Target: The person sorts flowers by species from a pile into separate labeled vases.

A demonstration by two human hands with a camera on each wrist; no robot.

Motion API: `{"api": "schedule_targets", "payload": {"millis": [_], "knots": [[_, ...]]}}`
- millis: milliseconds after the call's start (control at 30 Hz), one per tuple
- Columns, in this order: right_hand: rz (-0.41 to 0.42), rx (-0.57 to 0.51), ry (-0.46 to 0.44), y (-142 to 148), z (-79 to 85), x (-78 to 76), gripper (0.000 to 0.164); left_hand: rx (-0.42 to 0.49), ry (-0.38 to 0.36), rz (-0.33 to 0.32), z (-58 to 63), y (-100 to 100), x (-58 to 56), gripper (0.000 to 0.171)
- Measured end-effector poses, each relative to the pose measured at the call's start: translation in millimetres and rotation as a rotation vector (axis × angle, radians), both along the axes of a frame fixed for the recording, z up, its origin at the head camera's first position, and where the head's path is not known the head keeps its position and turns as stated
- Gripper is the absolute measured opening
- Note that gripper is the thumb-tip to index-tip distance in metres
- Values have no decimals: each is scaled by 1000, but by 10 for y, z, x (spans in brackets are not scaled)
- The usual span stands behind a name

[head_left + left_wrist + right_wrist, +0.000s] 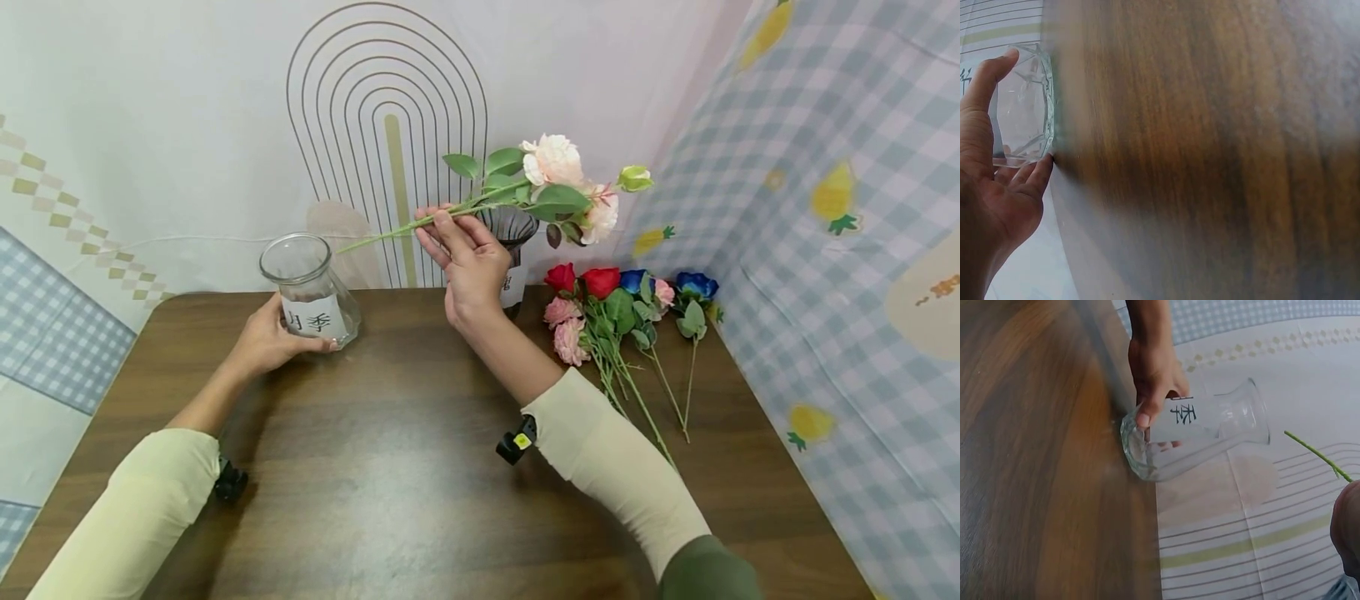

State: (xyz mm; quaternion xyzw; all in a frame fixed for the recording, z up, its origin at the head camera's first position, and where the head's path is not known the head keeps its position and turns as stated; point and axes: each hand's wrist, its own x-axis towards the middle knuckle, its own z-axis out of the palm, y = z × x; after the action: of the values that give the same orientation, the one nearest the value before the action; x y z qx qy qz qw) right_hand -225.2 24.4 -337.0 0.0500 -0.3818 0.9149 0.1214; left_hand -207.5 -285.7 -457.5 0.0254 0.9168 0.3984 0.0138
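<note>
Tabletop (375, 467), left hand (272, 337) gripping vase (315, 292), right hand (477, 268) pinching stem (386, 235), blooms (553, 161) head view only

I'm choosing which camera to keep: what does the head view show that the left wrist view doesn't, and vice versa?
Only the head view: the right hand holding pale flowers by the stem, the dark vase and the loose flowers.
Only the left wrist view: no new object, but the palm side of the left hand.
Both: the left hand, clear vase, tabletop and patterned backdrop.
</note>
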Motion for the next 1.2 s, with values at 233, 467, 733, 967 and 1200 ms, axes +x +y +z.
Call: {"api": "schedule_targets", "payload": {"millis": [233,467,733,967,1200], "knots": [[32,-15,34,-268,41,-38,20,-18,3,-2,-6,-9,-6,92],[48,15,38,-507,-8,-52,27,-20,-2,-2,-11,-16,-4,93],[79,69,10,-729,-110,-35,29,-17,-2,-12,-1,-13,-9,95],[98,117,-24,-887,-212,4,26,-26,3,-12,0,-15,-18,96],[8,381,-65,-1018,-250,43,20,-25,12,-17,-7,-23,-21,94]]}}
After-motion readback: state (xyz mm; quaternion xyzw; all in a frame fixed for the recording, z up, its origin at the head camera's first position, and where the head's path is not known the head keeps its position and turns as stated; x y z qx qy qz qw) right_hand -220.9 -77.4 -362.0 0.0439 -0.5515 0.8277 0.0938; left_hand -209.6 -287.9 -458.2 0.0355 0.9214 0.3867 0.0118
